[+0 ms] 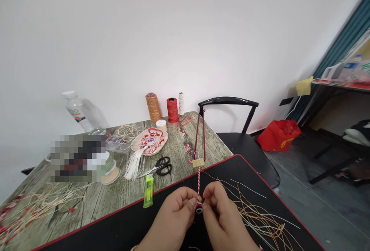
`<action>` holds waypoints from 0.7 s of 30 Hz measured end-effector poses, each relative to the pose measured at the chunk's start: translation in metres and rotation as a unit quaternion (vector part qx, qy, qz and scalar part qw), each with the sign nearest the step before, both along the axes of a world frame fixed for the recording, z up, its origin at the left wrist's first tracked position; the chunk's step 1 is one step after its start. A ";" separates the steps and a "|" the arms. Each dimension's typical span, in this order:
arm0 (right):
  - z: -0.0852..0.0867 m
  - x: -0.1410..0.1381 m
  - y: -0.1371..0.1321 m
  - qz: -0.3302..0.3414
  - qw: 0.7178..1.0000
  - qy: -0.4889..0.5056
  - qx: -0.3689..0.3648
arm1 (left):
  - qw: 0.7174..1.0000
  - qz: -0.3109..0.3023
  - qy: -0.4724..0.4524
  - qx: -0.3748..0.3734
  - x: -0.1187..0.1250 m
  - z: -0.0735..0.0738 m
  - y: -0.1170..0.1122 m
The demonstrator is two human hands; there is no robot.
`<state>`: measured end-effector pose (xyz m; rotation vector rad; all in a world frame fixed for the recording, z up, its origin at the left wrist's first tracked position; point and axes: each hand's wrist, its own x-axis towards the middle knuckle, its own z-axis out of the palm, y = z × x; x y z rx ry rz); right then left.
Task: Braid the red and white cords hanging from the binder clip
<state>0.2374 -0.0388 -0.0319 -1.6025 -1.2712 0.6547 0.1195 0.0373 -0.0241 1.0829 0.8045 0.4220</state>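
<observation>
Pinching a twisted red-and-white cord [198, 193] at its lower end, the left hand [173, 216] and right hand [219, 214] meet at twelve o'clock, fingertips pressed together, above a red-edged black mat [115, 224]. Loose tan cords [260, 216] lie at two o'clock; a lime-green lighter [148, 191] sits at eleven o'clock; a brass-coloured binder clip [198, 162] holds the cord's top, farther out.

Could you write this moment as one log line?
left hand: pinching red-and-white twisted cord | right hand: pinching same cord | cord top: binder clip | nearby: loose tan cords

Scissors [157, 167] lie just behind a lighter [148, 191].
</observation>
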 end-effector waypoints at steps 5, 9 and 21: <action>0.006 0.001 -0.003 0.011 0.997 -0.076 -0.002 | 0.999 0.004 0.004 0.037 -0.001 0.001 -0.002; 0.002 -0.001 -0.001 0.011 0.997 -0.078 -0.001 | 0.995 0.001 0.020 0.097 -0.003 0.003 -0.002; 0.002 -0.003 0.009 -0.011 0.983 0.171 -0.066 | 0.961 -0.042 0.070 0.266 -0.009 0.007 -0.003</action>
